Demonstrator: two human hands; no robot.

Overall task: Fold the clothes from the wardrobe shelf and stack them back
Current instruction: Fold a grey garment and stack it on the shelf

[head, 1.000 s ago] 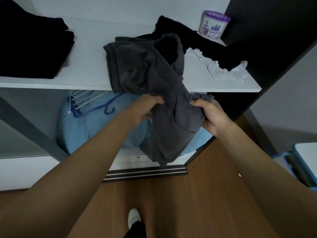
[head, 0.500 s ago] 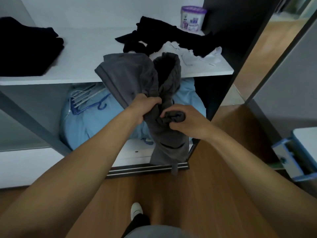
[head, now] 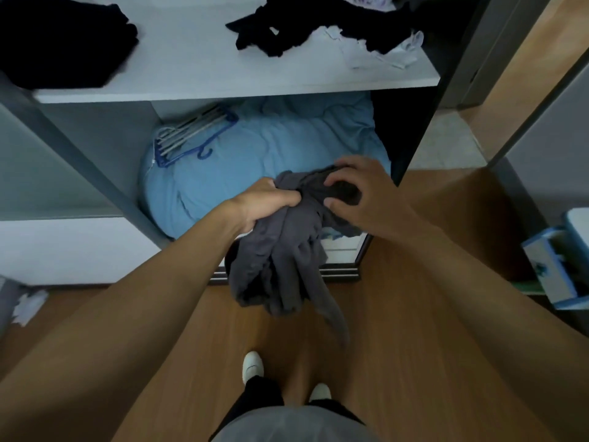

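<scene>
- Now one crumpled dark grey cloth garment [head: 280,260] hangs near, below the white wardrobe shelf [head: 204,74].
- Two hands: left hand [head: 264,202] fisted round it, right hand [head: 360,193] pinching its top.
- Two black clothing heaps [head: 63,36] lie on the shelf.

White wardrobe shelf [head: 204,71], folded black stack [head: 60,39], crumpled black clothes [head: 287,30], white garment [head: 382,55]

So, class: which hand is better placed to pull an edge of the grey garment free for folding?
Probably the right hand: it pinches loosely at the top folds, while the left hand grips the grey garment and carries its hanging weight.
</scene>
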